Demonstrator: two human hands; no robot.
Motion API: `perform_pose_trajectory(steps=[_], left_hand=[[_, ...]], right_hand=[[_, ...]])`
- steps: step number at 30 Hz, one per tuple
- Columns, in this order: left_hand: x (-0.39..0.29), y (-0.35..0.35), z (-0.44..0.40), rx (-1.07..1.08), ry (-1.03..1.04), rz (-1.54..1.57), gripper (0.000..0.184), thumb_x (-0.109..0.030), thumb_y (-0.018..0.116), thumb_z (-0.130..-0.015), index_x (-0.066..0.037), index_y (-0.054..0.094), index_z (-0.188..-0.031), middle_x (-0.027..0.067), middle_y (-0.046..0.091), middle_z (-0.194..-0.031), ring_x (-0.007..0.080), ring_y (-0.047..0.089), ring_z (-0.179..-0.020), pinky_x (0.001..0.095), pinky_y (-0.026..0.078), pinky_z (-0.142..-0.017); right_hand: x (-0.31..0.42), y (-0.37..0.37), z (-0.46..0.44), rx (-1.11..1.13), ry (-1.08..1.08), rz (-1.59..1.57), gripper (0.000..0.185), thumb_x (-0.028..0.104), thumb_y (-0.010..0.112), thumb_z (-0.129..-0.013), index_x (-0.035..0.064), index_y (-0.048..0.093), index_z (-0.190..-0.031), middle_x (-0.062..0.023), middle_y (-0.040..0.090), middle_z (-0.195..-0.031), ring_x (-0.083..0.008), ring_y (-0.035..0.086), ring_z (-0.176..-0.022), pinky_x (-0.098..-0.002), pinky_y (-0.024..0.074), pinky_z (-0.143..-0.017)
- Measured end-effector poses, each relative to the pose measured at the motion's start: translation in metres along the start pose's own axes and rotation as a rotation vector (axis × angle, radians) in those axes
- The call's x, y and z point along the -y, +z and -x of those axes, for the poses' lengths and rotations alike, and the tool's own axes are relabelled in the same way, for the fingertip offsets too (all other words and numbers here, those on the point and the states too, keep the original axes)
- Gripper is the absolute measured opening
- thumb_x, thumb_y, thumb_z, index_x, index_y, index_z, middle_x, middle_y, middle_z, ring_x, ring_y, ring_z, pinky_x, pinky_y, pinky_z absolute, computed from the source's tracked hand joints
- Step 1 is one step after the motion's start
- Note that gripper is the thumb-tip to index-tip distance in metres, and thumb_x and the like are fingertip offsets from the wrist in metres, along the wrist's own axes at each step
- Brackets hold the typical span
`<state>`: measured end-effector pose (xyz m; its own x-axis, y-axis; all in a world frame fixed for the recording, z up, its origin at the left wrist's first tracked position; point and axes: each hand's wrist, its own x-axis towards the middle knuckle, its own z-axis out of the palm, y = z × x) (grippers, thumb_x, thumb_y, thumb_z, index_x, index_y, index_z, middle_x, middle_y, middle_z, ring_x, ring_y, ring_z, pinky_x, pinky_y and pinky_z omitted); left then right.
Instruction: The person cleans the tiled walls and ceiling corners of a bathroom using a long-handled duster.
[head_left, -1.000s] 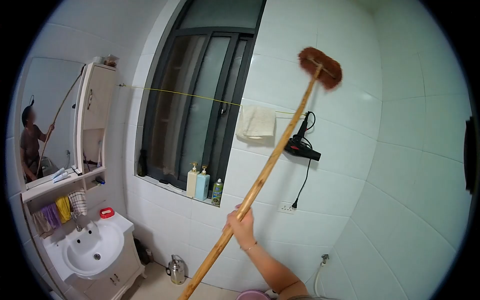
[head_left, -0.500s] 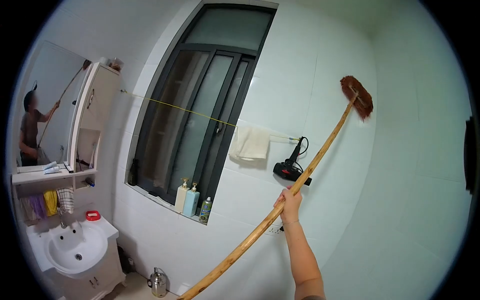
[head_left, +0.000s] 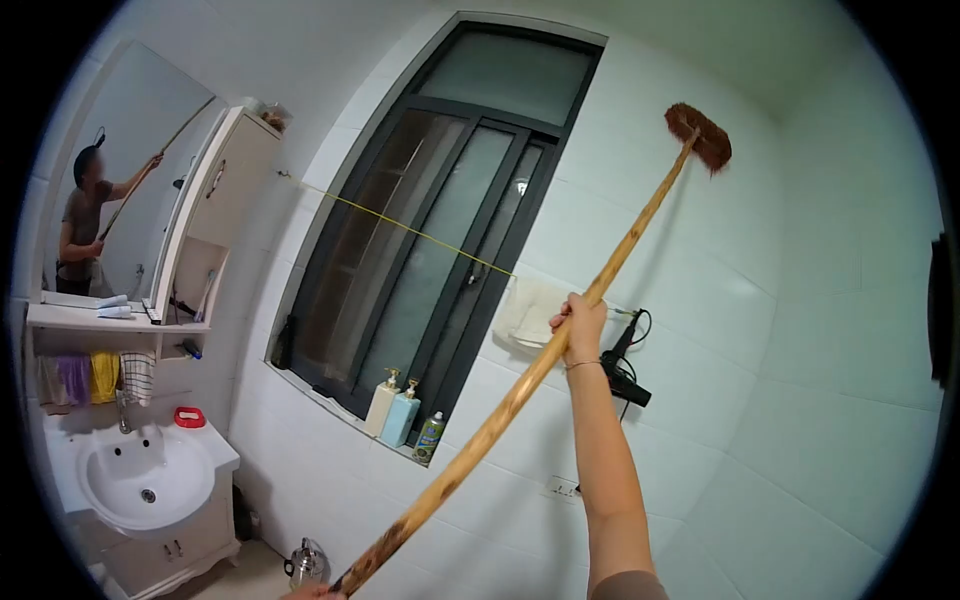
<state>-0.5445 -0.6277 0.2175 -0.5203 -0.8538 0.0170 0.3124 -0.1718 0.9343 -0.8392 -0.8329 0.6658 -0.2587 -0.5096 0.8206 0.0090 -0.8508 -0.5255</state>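
Note:
A long-handled broom with a pale, knotty wooden handle slants up from the bottom edge. Its reddish-brown bristle head is high up at the white tiled wall; whether it touches the tiles I cannot tell. Partway along the handle, my right hand is wrapped round the wood, arm stretched upward. My left hand shows only in part at the bottom edge, closed at the handle's lower end. A mirror on the left reflects a person gripping the handle with both hands.
Behind my right arm hang a white towel and a black hair dryer. A yellow cord crosses the window. Pump bottles and a spray can line the sill. A sink and metal kettle stand lower left.
The broom head has moved up the wall, and my right hand has risen with the handle. My left hand has come into view at the bottom. The camera view has shifted slightly.

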Motion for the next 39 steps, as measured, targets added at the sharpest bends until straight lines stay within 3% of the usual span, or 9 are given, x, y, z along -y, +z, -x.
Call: perform_pose_trajectory(steps=[2,3,6,13,20,24,33,38,39], left_hand=[[-0.055,0.006,-0.004,-0.088,0.054,-0.059,0.031,-0.029,0.057,-0.082,-0.008,0.047,-0.061,-0.0006,0.045,-0.052,0.0091,0.041,-0.046,0.0245,0.029,-0.042],[-0.058,-0.020,-0.020,-0.086,0.050,-0.313,0.041,-0.042,0.050,-0.087,-0.009,0.048,-0.062,-0.0013,0.045,-0.055,0.0085,0.038,-0.048,0.0236,0.026,-0.043],[-0.096,-0.049,-0.047,-0.209,0.171,-0.248,0.038,-0.034,0.051,-0.088,-0.007,0.049,-0.061,-0.0002,0.044,-0.052,0.0087,0.039,-0.043,0.0246,0.030,-0.040],[-0.234,-0.105,-0.074,-0.230,0.398,-0.233,0.043,-0.045,0.054,-0.086,-0.008,0.048,-0.067,0.0008,0.044,-0.055,0.0085,0.036,-0.039,0.0236,0.027,-0.034],[-0.324,-0.142,-0.093,-0.199,0.518,-0.215,0.044,-0.047,0.053,-0.086,-0.010,0.047,-0.064,-0.0011,0.040,-0.051,0.0067,0.032,-0.036,0.0228,0.022,-0.033],[-0.355,-0.164,-0.096,-0.220,0.617,-0.293,0.047,-0.051,0.051,-0.086,-0.012,0.043,-0.060,-0.0021,0.038,-0.050,0.0063,0.029,-0.037,0.0230,0.020,-0.033],[-0.402,-0.227,-0.082,-0.376,0.539,-0.252,0.049,-0.060,0.050,-0.082,-0.016,0.040,-0.062,-0.0048,0.034,-0.052,0.0061,0.026,-0.039,0.0240,0.017,-0.037],[-0.420,-0.272,-0.086,-0.443,0.552,-0.238,0.051,-0.061,0.052,-0.081,-0.015,0.040,-0.063,-0.0032,0.034,-0.052,0.0069,0.027,-0.040,0.0243,0.018,-0.036],[-0.422,-0.280,-0.087,-0.481,0.541,-0.236,0.051,-0.062,0.052,-0.080,-0.014,0.041,-0.064,-0.0025,0.035,-0.052,0.0074,0.027,-0.040,0.0245,0.018,-0.037]], right_hand=[[-0.013,0.041,0.016,-0.007,-0.038,0.044,0.028,0.009,0.054,-0.077,0.0004,0.032,-0.092,-0.0104,0.048,-0.064,-0.0181,0.050,-0.038,-0.0288,0.0402,-0.031],[-0.017,0.061,0.029,0.015,-0.024,0.048,0.031,0.009,0.055,-0.077,0.0000,0.030,-0.094,-0.0116,0.048,-0.066,-0.0185,0.051,-0.038,-0.0293,0.0410,-0.032],[-0.033,0.121,0.064,0.068,-0.008,0.034,0.032,0.010,0.056,-0.076,0.0021,0.030,-0.094,-0.0095,0.047,-0.066,-0.0179,0.052,-0.041,-0.0292,0.0431,-0.034],[-0.062,0.247,0.134,0.253,0.087,-0.087,0.036,0.007,0.056,-0.077,0.0024,0.027,-0.097,-0.0117,0.047,-0.070,-0.0202,0.053,-0.041,-0.0327,0.0473,-0.037],[-0.069,0.318,0.072,0.340,0.091,-0.224,0.026,0.004,0.056,-0.075,0.0005,0.035,-0.089,-0.0088,0.047,-0.063,-0.0213,0.054,-0.041,-0.0333,0.0475,-0.037],[-0.068,0.358,0.049,0.326,0.042,-0.183,0.017,0.001,0.054,-0.072,0.0005,0.039,-0.079,-0.0071,0.046,-0.058,-0.0217,0.054,-0.040,-0.0333,0.0469,-0.036],[-0.100,0.456,0.027,0.340,-0.002,-0.243,0.013,0.000,0.052,-0.069,-0.0031,0.039,-0.070,-0.0099,0.047,-0.056,-0.0225,0.054,-0.040,-0.0346,0.0468,-0.037],[-0.122,0.506,0.022,0.396,0.014,-0.248,0.020,-0.001,0.052,-0.069,-0.0063,0.035,-0.080,-0.0133,0.048,-0.061,-0.0250,0.055,-0.041,-0.0363,0.0472,-0.036],[-0.131,0.516,0.016,0.460,0.011,-0.248,0.028,-0.002,0.047,-0.069,-0.0082,0.031,-0.090,-0.0227,0.048,-0.073,-0.0303,0.059,-0.044,-0.0403,0.0488,-0.036]])
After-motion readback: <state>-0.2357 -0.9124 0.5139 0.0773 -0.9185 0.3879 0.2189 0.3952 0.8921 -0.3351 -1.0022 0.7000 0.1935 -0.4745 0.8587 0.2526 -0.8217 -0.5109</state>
